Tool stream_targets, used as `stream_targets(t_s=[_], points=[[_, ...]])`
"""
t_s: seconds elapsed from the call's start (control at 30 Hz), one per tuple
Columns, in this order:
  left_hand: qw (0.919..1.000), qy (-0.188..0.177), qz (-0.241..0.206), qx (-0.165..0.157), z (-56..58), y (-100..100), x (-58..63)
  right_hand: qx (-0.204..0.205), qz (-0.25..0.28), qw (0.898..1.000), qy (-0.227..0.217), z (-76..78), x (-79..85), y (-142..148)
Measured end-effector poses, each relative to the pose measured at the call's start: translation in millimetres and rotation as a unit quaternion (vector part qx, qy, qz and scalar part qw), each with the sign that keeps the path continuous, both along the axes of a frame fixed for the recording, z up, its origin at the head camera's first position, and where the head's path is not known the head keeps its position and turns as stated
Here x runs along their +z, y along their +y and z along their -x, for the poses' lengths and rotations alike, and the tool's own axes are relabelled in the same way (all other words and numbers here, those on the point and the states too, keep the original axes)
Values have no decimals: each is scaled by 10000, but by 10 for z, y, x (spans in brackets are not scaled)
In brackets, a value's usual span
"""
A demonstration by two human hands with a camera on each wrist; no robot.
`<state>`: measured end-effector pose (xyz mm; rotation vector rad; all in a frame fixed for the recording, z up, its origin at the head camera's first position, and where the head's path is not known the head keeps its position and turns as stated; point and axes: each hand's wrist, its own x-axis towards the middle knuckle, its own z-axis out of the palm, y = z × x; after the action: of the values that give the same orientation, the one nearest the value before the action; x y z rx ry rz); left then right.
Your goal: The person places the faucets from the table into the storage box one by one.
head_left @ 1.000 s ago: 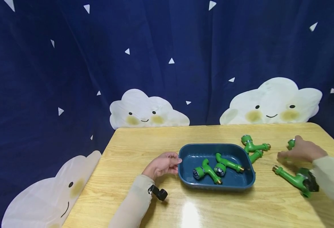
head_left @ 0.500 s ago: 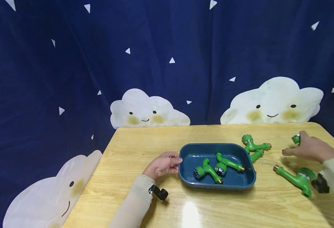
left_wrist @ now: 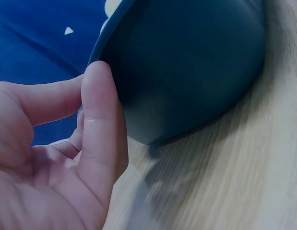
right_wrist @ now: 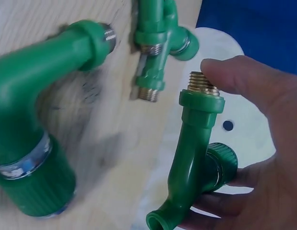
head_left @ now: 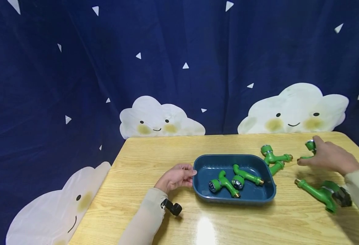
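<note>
My left hand (head_left: 176, 177) pinches the left end of a dark blue plastic basin (head_left: 234, 201), thumb on the outer wall in the left wrist view. Two green faucets lie inside, one on the left (head_left: 226, 185) and one nearer the middle (head_left: 249, 176). At the right, my right hand (head_left: 335, 157) holds another green faucet (right_wrist: 189, 153) above the table. Its thumb lies at the brass threaded end in the right wrist view, with fingers behind the knob. Below that hand, a green faucet (head_left: 315, 194) lies on the table.
Two more green faucets, one farther back (head_left: 272, 157) and one partly hidden by the basin (head_left: 277, 167), lie close together at the basin's right end. Everything stands on a wooden table (head_left: 142, 153), with a dark blue curtain (head_left: 167, 41) behind it.
My right hand has risen with the faucet, moving first right, then slightly back left; the faucet shows more between the fingers. The left hand and basin stay put.
</note>
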<state>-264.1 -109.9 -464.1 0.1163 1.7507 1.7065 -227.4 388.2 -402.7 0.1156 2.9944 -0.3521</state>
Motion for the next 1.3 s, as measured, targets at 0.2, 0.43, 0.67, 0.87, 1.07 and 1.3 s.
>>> stream_targets(t_s=[0.2,0.43,0.67,0.87,1.07,1.3], points=[[10000,11,-51,-35,8,6,17,332,-112,9993,122,-10,125,-153],[10000,-22,-41,-56,9,12,38,585,-199,9979,214,-82,239,-392],[9999,-31,-85,-49,24,11,36,695,-262,9965,385,-164,326,-694],[9999,-46,-102,-57,32,12,28,768,-345,9957,388,-217,343,-871],[9999,-126,-16,19,16,1,37,923,-266,9944,443,-262,304,-1057],[9998,-188,-37,3,6,0,32,952,-179,9938,541,-287,327,-1218]])
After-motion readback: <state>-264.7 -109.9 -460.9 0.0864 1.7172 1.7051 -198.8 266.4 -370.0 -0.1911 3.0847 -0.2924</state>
